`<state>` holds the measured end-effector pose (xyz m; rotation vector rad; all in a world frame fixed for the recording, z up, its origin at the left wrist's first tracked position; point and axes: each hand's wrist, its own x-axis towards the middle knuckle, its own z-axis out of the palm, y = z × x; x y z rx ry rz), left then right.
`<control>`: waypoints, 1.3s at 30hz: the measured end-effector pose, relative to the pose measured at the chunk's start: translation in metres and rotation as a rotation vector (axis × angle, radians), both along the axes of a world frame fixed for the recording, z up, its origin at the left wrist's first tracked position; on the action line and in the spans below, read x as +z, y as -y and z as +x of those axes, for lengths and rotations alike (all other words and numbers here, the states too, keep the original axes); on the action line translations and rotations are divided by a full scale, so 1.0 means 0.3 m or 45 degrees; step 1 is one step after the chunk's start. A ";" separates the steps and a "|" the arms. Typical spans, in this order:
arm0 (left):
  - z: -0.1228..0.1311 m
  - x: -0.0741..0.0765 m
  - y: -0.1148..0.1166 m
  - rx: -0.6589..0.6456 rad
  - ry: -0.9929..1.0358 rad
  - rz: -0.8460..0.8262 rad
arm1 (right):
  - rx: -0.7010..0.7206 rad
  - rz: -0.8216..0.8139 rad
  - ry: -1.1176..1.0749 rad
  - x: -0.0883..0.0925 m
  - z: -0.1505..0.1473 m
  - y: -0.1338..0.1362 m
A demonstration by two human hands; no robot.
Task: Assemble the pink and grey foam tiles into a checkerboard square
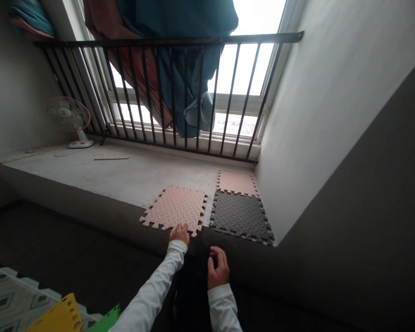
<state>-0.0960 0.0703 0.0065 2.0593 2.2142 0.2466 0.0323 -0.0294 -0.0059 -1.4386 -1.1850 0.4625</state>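
My left hand [180,234] pinches the front edge of a pink foam puzzle mat tile [178,207], which lies on the window ledge with its front edge jutting slightly over. To its right, with a narrow gap between, is a black foam tile [241,216] against the side wall. A second pink tile [238,182] adjoins the black one at the back, near the railing. My right hand [218,267] hangs in front of the ledge, below the black tile, fingers loosely curled and thumb apart, with nothing in it.
A black railing [180,144] runs along the window, with teal and pink curtains [190,87] behind it. On the ledge [141,168] stand a fan [69,117] and a thin strip [111,159]. A patterned mat [7,295], a yellow piece [60,318] and a green piece [105,319] are at lower left.
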 end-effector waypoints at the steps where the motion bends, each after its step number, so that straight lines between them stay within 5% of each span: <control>1: 0.005 0.000 -0.002 -0.007 -0.029 -0.015 | 0.002 -0.003 -0.004 0.001 0.001 0.001; 10: 0.019 0.004 -0.059 0.086 0.080 -0.381 | -0.021 0.019 -0.002 0.007 0.006 0.000; 20: -0.042 0.015 -0.114 0.048 0.021 -0.413 | -0.052 0.034 -0.050 -0.005 0.004 -0.003; 32: -0.324 0.052 -0.341 0.180 -0.115 -0.435 | -0.088 0.026 -0.048 -0.017 0.004 -0.013; 39: -0.440 0.049 -0.403 0.159 -0.109 -0.369 | -0.070 0.034 -0.054 -0.037 0.019 -0.017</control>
